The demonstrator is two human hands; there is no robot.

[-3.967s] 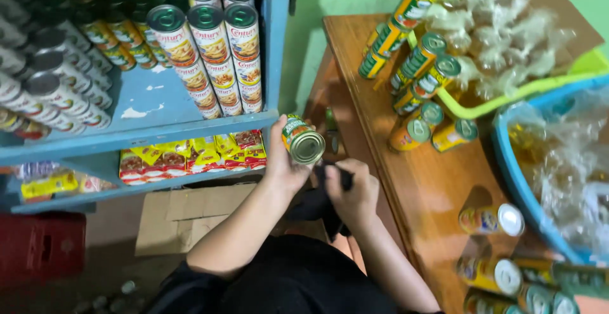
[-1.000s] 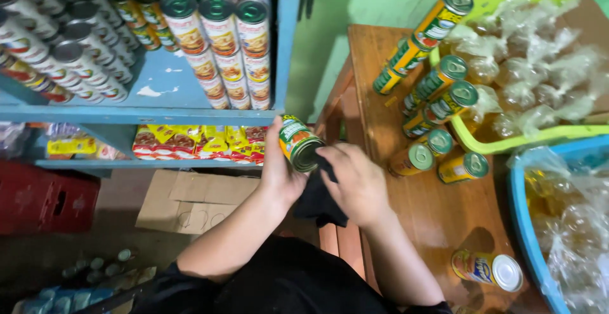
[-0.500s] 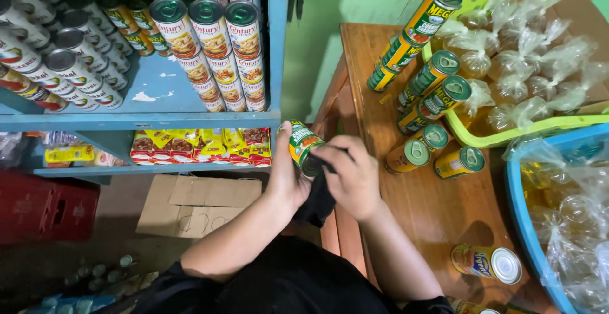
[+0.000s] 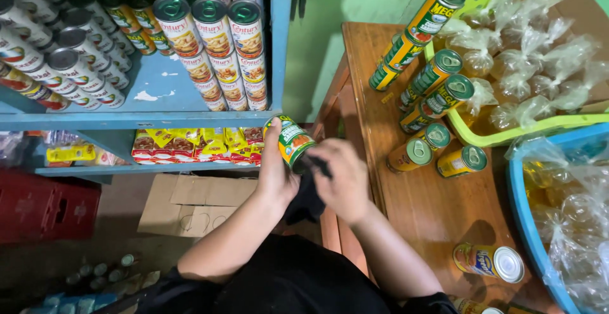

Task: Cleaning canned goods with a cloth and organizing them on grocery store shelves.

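The left hand (image 4: 277, 173) grips a green-labelled can (image 4: 290, 141), tilted, while the right hand (image 4: 343, 177) presses a dark cloth (image 4: 309, 193) against its lower end. They hover off the left edge of the wooden table (image 4: 431, 206), beside the blue shelf (image 4: 158, 118) of stacked tins.

Small round can (image 4: 290, 141) with a green, orange and red printed label, tilted with its top end up and away toward the blue shelf. Held up in the air between shelf and table edge, resting on nothing. Gripped around its side by the left hand (image 4: 277, 173). Dark cloth (image 4: 309, 196), black and crumpled, pressed against the can's lower end under the right hand (image 4: 342, 179), its loose part hanging down between both hands.
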